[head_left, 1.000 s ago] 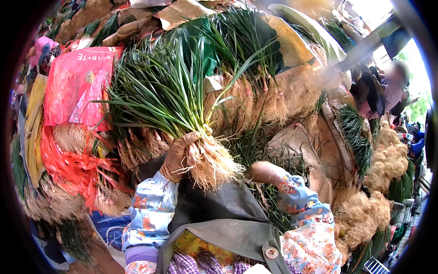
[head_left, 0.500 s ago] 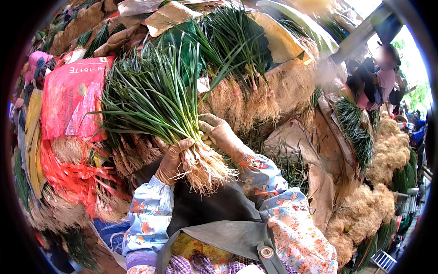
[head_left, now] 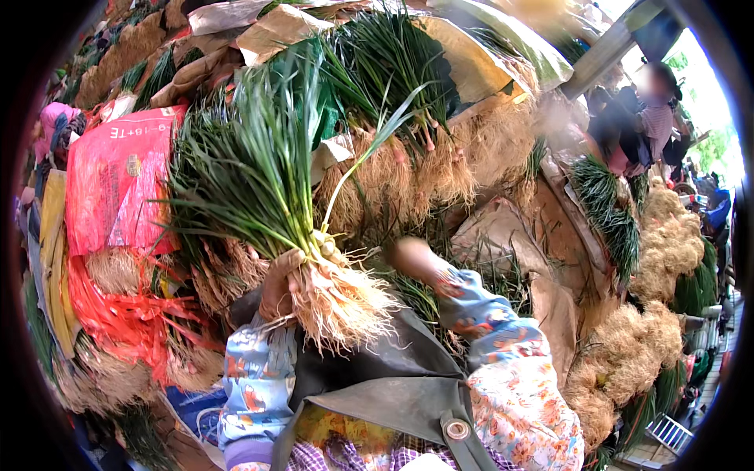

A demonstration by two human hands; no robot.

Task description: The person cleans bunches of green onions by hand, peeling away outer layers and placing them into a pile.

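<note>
My left hand (head_left: 280,284), in a tan glove, is closed round the lower stems of a bunch of green garlic (head_left: 294,208). Its long leaves fan up and to the left, and its pale roots hang toward my lap. One stalk stands off to the right of the bunch, beside the small whitish bulbs. To the right, apart from the bunch, is my right hand (head_left: 414,259). Motion smears it, so its fingers do not show clearly.
A red plastic sack (head_left: 122,180) lies at the left over rooted plants. More rooted bundles (head_left: 428,169) lie ahead, near brown sheeting (head_left: 503,235). Root bundles (head_left: 628,353) are stacked at the right. A dark apron (head_left: 369,330) covers my lap. Another person (head_left: 656,118) is at the far right.
My right hand has left the bunch and moved right and down. The bunch has shifted slightly left and down in my left hand, and one stalk now leans away to the right.
</note>
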